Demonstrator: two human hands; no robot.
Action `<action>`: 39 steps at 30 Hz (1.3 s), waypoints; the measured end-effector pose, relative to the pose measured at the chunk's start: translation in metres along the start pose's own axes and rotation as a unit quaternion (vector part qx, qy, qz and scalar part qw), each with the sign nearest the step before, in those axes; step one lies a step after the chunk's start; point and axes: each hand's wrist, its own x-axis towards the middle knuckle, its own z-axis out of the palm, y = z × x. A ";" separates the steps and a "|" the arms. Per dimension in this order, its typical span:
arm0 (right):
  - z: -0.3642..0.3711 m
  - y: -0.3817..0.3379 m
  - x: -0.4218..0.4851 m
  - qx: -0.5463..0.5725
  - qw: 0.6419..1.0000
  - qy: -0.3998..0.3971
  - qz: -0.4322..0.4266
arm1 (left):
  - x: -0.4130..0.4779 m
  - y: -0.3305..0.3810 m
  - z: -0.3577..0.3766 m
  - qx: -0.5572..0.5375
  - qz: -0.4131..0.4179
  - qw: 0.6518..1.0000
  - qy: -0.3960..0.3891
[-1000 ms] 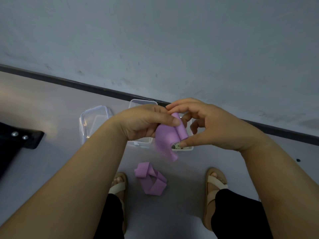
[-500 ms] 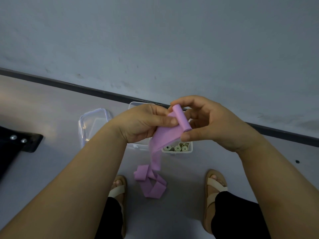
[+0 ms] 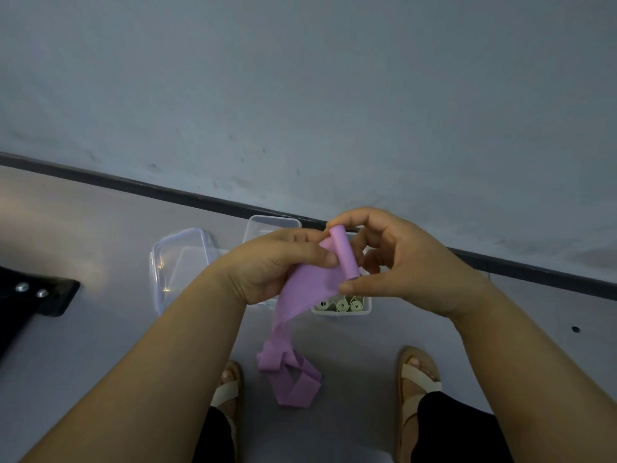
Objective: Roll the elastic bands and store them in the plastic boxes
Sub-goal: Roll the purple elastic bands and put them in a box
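Pinching the rolled end of a purple elastic band [image 3: 302, 289], the right hand [image 3: 410, 265] has its thumb under the lower end of the roll [image 3: 344, 253] and its curled fingers over the upper end, so the small tight cylinder stands nearly upright between them. The left hand [image 3: 277, 265] grips the flat, unrolled stretch just beside the roll, thumb on top and fingers curled beneath. Both hands are held above the floor [image 3: 100, 235], close together. From them the loose part of the band hangs down, and its tail [image 3: 293, 382] lies in folded loops on the floor between two feet in beige sandals [image 3: 419, 382].

Beneath the right hand a clear plastic box [image 3: 340, 311] stands on the floor with pale green rolls [image 3: 344, 305] packed on end inside. A second clear box [image 3: 273, 223] shows behind the left hand, next to the black skirting [image 3: 133, 187] at the foot of the grey wall [image 3: 300, 78]. A third clear piece [image 3: 180, 262], box or lid I cannot tell, lies to its left. A black object with two silver screws [image 3: 43, 295] sits at the left edge.
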 end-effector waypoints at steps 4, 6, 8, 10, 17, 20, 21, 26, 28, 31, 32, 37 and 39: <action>-0.002 0.002 0.000 -0.014 1.000 0.008 0.003 | 0.000 0.000 0.002 -0.011 0.003 1.000 -0.011; -0.002 0.004 0.000 -0.023 1.000 0.002 0.004 | 0.001 0.000 0.002 0.008 -0.009 1.000 0.002; -0.001 0.004 0.000 -0.029 1.000 -0.001 0.008 | 0.002 -0.001 0.002 0.032 -0.018 0.999 0.015; -0.002 0.003 0.001 -0.045 0.999 -0.007 0.008 | 0.002 -0.001 0.002 0.051 -0.022 0.998 0.020; 0.000 0.007 0.003 -0.125 0.991 0.018 -0.041 | 0.002 0.000 0.004 0.074 -0.043 0.996 0.033; 0.000 0.010 0.004 -0.131 0.990 0.019 -0.054 | 0.001 0.002 0.005 0.086 -0.045 0.994 0.056; 0.001 0.011 0.005 -0.134 0.989 0.018 -0.053 | 0.001 0.002 0.004 0.093 -0.049 0.992 0.069; 0.005 0.018 0.008 -0.162 0.986 0.004 -0.036 | 0.000 0.001 0.001 0.146 -0.069 0.981 0.110; 0.005 0.021 0.010 -0.186 0.982 -0.002 -0.032 | 0.000 0.000 0.002 0.165 -0.075 0.976 0.118; 0.006 0.024 0.010 -0.209 0.978 -0.004 -0.028 | 0.000 0.001 0.003 0.185 -0.078 0.973 0.117; 0.005 0.024 0.010 -0.211 0.977 -0.002 -0.030 | 0.000 0.001 0.003 0.190 -0.075 0.972 0.116; 0.004 0.022 0.009 -0.213 0.976 0.010 -0.041 | -0.001 0.003 0.005 0.236 -0.070 0.964 0.103; 0.005 0.020 0.008 -0.206 0.978 0.012 -0.040 | -0.002 0.003 0.004 0.250 -0.067 0.961 0.100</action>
